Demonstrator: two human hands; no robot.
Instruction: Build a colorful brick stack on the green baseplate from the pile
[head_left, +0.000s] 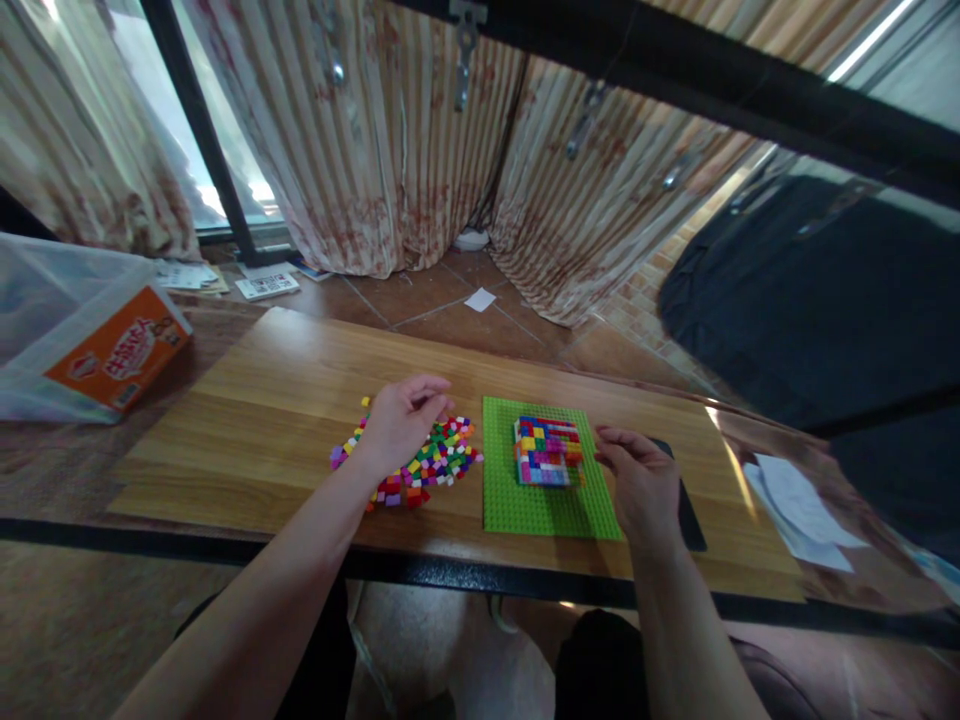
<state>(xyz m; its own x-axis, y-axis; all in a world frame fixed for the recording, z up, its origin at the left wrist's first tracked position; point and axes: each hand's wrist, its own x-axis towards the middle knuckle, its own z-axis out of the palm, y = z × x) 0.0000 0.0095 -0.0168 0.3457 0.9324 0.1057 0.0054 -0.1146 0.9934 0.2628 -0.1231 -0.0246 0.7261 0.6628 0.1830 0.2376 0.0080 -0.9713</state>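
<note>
My left hand [405,425] is over a spread of loose toy bricks [450,460] in many colours, covering part of them. Its fingers curve loosely, with a gap to the thumb and nothing visible between them. My right hand [637,470] is at the right edge of a green baseplate [502,510], finger and thumb drawn together in a pinch. Whatever they might hold is too small to make out. On the baseplate stands a block of stacked toy bricks [546,452] in mixed colours, just left of the right fingertips and slightly blurred.
The wooden table [247,420] has a dark front edge. A flat black object [690,515] lies partly behind my right hand. At the left is a clear plastic bin [67,330] with an orange label. Papers [806,510] lie at the right, and curtains [360,150] hang beyond.
</note>
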